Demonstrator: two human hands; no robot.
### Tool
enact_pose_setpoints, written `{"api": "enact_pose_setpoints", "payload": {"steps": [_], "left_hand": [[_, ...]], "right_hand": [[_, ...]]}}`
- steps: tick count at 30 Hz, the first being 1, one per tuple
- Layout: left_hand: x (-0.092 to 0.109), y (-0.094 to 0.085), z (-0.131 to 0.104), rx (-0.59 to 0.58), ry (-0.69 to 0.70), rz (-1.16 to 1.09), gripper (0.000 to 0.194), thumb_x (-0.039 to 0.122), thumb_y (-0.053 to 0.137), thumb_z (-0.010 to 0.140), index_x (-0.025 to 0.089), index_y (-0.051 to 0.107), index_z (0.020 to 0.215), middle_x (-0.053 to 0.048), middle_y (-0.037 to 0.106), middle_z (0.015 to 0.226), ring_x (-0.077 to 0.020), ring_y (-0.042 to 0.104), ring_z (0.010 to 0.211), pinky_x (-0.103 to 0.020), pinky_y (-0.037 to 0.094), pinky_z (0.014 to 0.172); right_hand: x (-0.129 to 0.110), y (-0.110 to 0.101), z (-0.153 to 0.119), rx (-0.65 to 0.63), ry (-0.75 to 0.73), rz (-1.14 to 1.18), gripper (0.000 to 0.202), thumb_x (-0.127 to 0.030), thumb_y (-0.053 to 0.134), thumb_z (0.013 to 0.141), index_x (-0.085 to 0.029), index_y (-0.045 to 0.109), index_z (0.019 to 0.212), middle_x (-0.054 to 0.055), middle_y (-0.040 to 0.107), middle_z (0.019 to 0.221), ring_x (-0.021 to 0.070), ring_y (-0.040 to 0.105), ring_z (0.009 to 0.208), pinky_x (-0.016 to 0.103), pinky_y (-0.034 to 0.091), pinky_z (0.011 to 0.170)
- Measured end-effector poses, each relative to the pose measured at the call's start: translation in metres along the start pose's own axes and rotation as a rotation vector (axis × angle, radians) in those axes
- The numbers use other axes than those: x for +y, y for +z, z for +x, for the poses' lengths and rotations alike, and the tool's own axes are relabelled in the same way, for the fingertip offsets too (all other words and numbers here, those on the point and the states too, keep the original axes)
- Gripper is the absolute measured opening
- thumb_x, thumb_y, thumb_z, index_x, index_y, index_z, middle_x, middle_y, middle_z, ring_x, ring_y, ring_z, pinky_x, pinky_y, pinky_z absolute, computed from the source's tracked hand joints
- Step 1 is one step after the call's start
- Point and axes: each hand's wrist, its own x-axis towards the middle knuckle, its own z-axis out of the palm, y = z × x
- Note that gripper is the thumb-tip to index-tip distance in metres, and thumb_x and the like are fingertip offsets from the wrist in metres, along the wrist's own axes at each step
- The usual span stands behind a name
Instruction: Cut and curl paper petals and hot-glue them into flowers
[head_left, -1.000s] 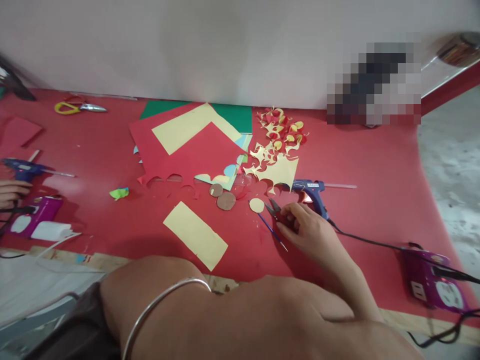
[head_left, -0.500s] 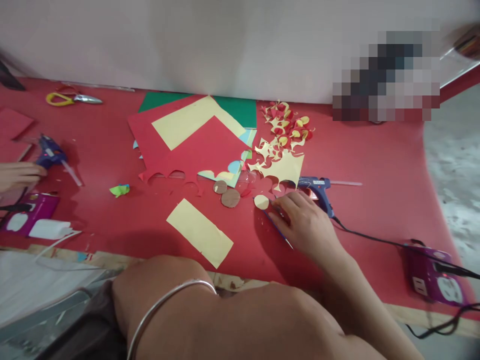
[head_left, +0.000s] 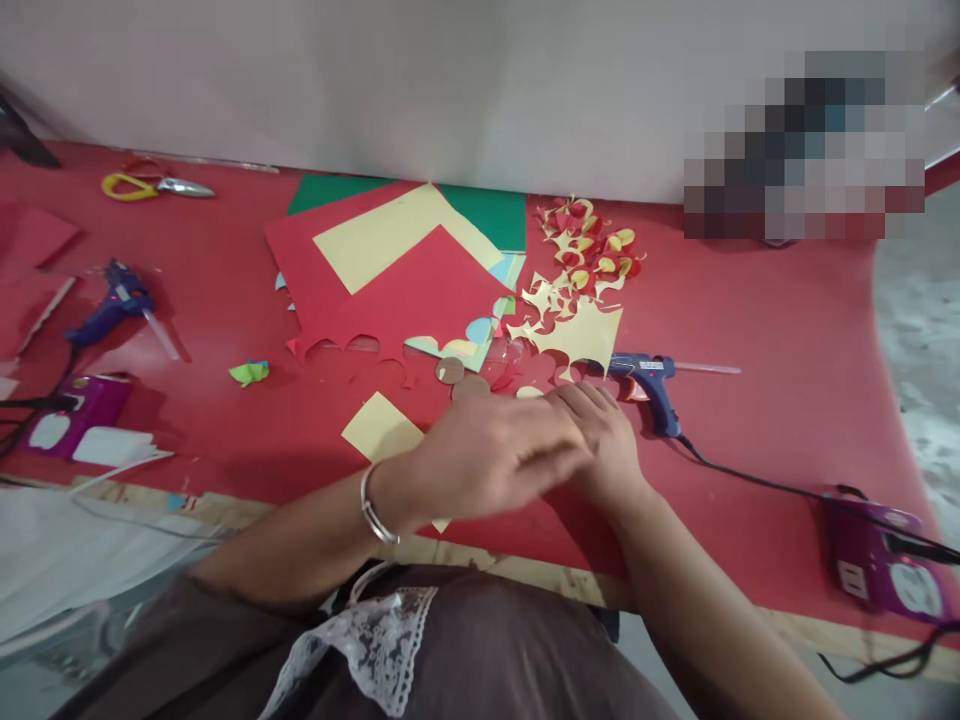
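Observation:
My left hand (head_left: 495, 455), smeared by motion and with a silver bangle (head_left: 373, 505) at the wrist, reaches across my right hand. Its fingers look stretched out, and nothing shows in them. My right hand (head_left: 607, 445) rests low over the table with its fingers curled, their tips hidden behind the left. Just beyond them lies a pale yellow paper circle (head_left: 529, 392), partly covered. Two brown discs lie to its left, the smaller disc (head_left: 450, 370) in full view and the larger disc (head_left: 471, 387) half hidden. Under my left hand is a yellow paper strip (head_left: 382, 425).
Stacked red paper (head_left: 427, 290) and cut yellow scraps (head_left: 585, 335) lie ahead. A blue glue gun (head_left: 652, 385) sits right, its cord running to a purple power box (head_left: 885, 555). Further left are another glue gun (head_left: 120, 300), scissors (head_left: 157, 187) and a green scrap (head_left: 249, 372).
My left hand has come down from close to the camera to over my right hand, covering part of the yellow strip and the blue stick by my right hand. Another hand at far left has gone.

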Motion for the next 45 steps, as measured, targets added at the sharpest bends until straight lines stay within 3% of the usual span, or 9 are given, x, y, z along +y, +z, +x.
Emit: {"api": "enact_pose_setpoints", "payload": {"steps": [4, 8, 11, 15, 22, 27, 32, 37, 45], "left_hand": [[-0.035, -0.017, 0.012, 0.124, -0.180, -0.054, 0.028, 0.046, 0.060, 0.108, 0.022, 0.065, 0.094, 0.000, 0.067, 0.072, -0.0132, 0.064, 0.059, -0.027, 0.048, 0.058], [-0.049, -0.013, 0.006, 0.029, -0.371, -0.395, 0.035, 0.056, 0.068, 0.102, 0.024, 0.057, 0.110, 0.001, 0.068, 0.078, -0.0179, 0.075, 0.066, -0.026, 0.056, 0.059], [-0.050, -0.007, 0.008, -0.008, -0.440, -0.590, 0.042, 0.057, 0.076, 0.096, 0.023, 0.059, 0.113, 0.004, 0.063, 0.075, -0.0164, 0.073, 0.066, -0.027, 0.058, 0.063], [-0.054, -0.002, 0.011, 0.046, -0.437, -0.699, 0.040, 0.044, 0.091, 0.085, 0.019, 0.067, 0.105, 0.003, 0.065, 0.075, -0.0104, 0.063, 0.068, -0.025, 0.053, 0.069], [-0.064, 0.005, 0.010, 0.090, -0.480, -0.854, 0.035, 0.033, 0.096, 0.076, 0.016, 0.080, 0.103, -0.002, 0.076, 0.084, -0.0121, 0.069, 0.078, -0.029, 0.057, 0.080], [-0.066, 0.008, 0.009, 0.142, -0.462, -0.867, 0.026, 0.031, 0.095, 0.076, 0.016, 0.077, 0.086, 0.001, 0.072, 0.077, -0.0102, 0.065, 0.070, -0.028, 0.056, 0.074], [-0.065, 0.013, 0.009, 0.248, -0.450, -0.839, 0.033, 0.033, 0.096, 0.075, 0.016, 0.069, 0.081, 0.002, 0.069, 0.074, -0.0101, 0.063, 0.070, -0.028, 0.055, 0.075], [-0.064, 0.015, 0.008, 0.230, -0.459, -0.848, 0.037, 0.037, 0.097, 0.075, 0.017, 0.066, 0.081, 0.001, 0.072, 0.075, -0.0104, 0.064, 0.070, -0.028, 0.054, 0.074], [-0.060, 0.012, 0.006, 0.159, -0.489, -0.784, 0.031, 0.038, 0.094, 0.078, 0.017, 0.078, 0.095, -0.003, 0.078, 0.088, -0.0141, 0.073, 0.083, -0.029, 0.062, 0.082]], "right_hand": [[-0.005, -0.010, -0.004, 0.212, 0.032, 0.094, 0.009, -0.017, 0.064, 0.103, -0.023, 0.070, 0.104, 0.007, 0.077, 0.094, 0.0215, 0.071, 0.082, 0.036, 0.056, 0.078], [-0.013, -0.019, -0.009, 0.324, -0.039, 0.148, 0.028, -0.012, 0.070, 0.097, -0.028, 0.071, 0.120, 0.006, 0.080, 0.098, 0.0209, 0.076, 0.083, 0.035, 0.062, 0.080], [-0.016, -0.020, -0.012, 0.315, -0.126, 0.208, 0.040, -0.008, 0.072, 0.095, -0.027, 0.069, 0.130, 0.007, 0.080, 0.101, 0.0201, 0.077, 0.086, 0.033, 0.064, 0.081], [-0.017, -0.016, -0.011, 0.294, -0.152, 0.239, 0.043, -0.008, 0.070, 0.096, -0.029, 0.069, 0.132, 0.007, 0.081, 0.102, 0.0209, 0.078, 0.087, 0.035, 0.065, 0.082], [-0.017, -0.014, -0.009, 0.296, -0.117, 0.186, 0.036, -0.009, 0.074, 0.093, -0.028, 0.071, 0.123, 0.007, 0.078, 0.101, 0.0209, 0.074, 0.084, 0.035, 0.063, 0.077], [-0.019, -0.012, -0.010, 0.263, -0.040, 0.227, 0.030, -0.012, 0.071, 0.095, -0.029, 0.074, 0.119, 0.007, 0.076, 0.101, 0.0208, 0.074, 0.086, 0.035, 0.062, 0.078], [-0.021, -0.006, -0.010, 0.248, -0.051, 0.184, 0.032, -0.013, 0.070, 0.096, -0.029, 0.075, 0.123, 0.007, 0.075, 0.102, 0.0195, 0.074, 0.086, 0.033, 0.062, 0.078], [-0.021, -0.004, -0.010, 0.260, -0.062, 0.135, 0.025, -0.012, 0.068, 0.099, -0.028, 0.075, 0.117, 0.007, 0.075, 0.099, 0.0177, 0.073, 0.081, 0.031, 0.062, 0.074], [-0.023, -0.008, -0.007, 0.239, 0.081, 0.395, 0.023, -0.011, 0.069, 0.098, -0.025, 0.070, 0.115, 0.008, 0.072, 0.101, 0.0203, 0.073, 0.089, 0.033, 0.062, 0.073]]}}
